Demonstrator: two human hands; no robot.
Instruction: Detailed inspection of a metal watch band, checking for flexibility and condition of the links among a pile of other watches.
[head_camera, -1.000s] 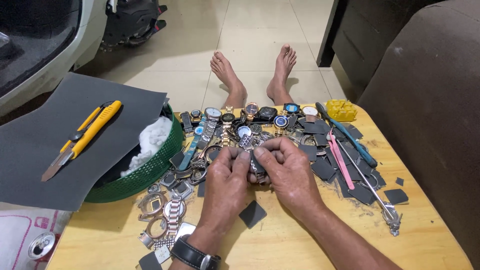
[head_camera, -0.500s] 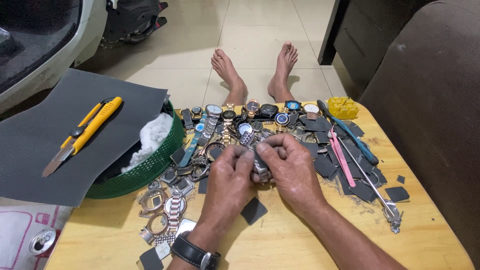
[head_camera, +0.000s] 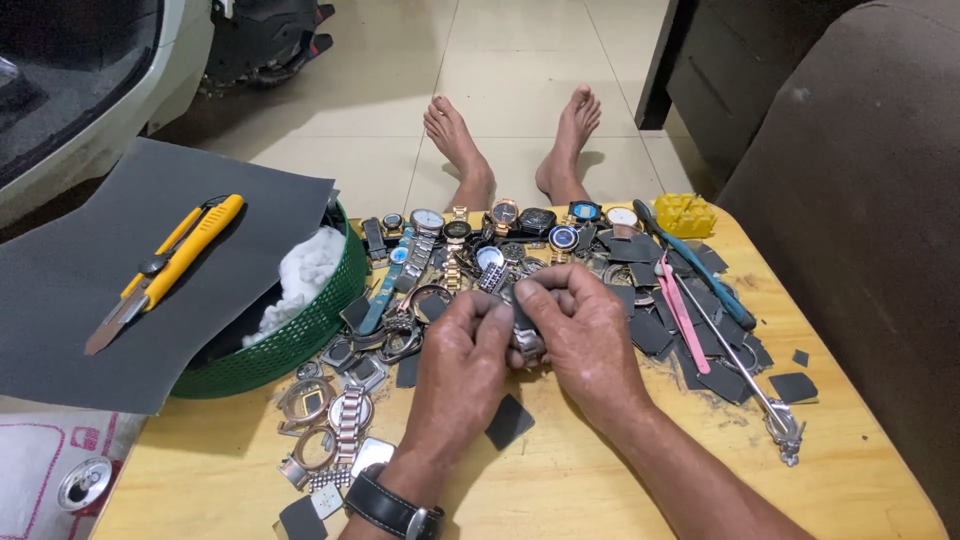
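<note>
Both hands, the left hand (head_camera: 462, 352) and right hand (head_camera: 585, 335), are squeezing together on a small metal watch piece (head_camera: 524, 335) just beside the green basket (head_camera: 290, 345), probably needing steady fingers.

I see both hands meeting mid-counter (head_camera: 600, 490) | left hand (head_camera: 462, 368) and right hand (head_camera: 590, 335) each have a pinching grip on a small metal watch part (head_camera: 526, 338), possibly a bracelet piece | heap of watches (head_camera: 470, 240) just beyond | pink tweezers (head_camera: 683, 312) right | green basket (head_camera: 300, 340), yellow utility knife (head_camera: 175, 262) on grey sheet (head_camera: 70, 300) left
</note>
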